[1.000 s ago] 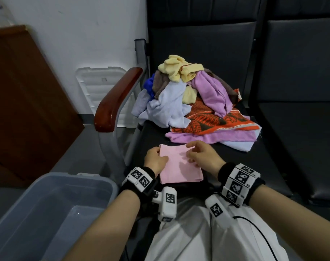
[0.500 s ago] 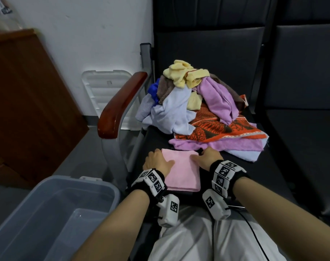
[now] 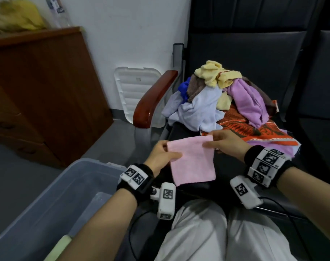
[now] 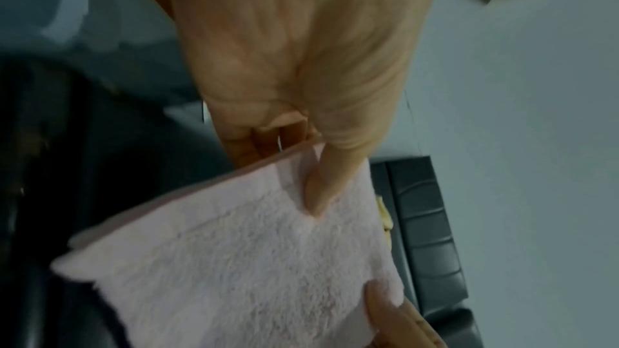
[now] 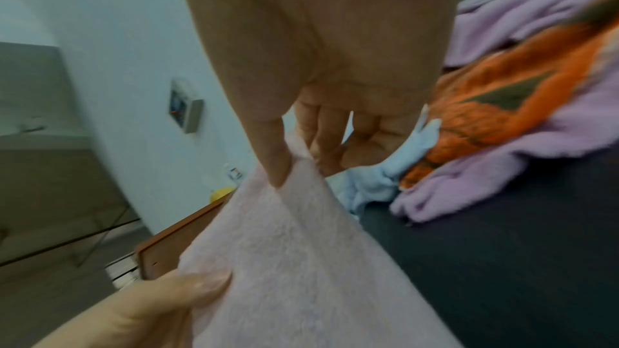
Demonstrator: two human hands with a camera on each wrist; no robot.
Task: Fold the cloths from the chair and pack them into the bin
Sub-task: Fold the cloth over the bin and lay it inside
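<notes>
- The folded cloth (image 3: 193, 161) at the centre of the frame is showing plain pale pink.
- In the pile (image 3: 226, 102) at the upper right, cloths are showing yellow, lilac, light blue, brown and deep blue.
- The patterned cloth (image 3: 254, 131) is showing orange with dark shapes.
- The bin (image 3: 38, 213) at the lower left is looking translucent grey-blue.
- The armrest (image 3: 153, 102) is shining red-brown.

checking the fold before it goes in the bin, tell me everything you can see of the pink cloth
The pink cloth is a small terry towel, folded into a rough rectangle with layered edges showing in the left wrist view. It is lifted off the seat and hangs from its top corners: the left hand pinches one, thumb on the front, and the right hand pinches the other. It hangs before the cloth pile, right of the bin.
</notes>
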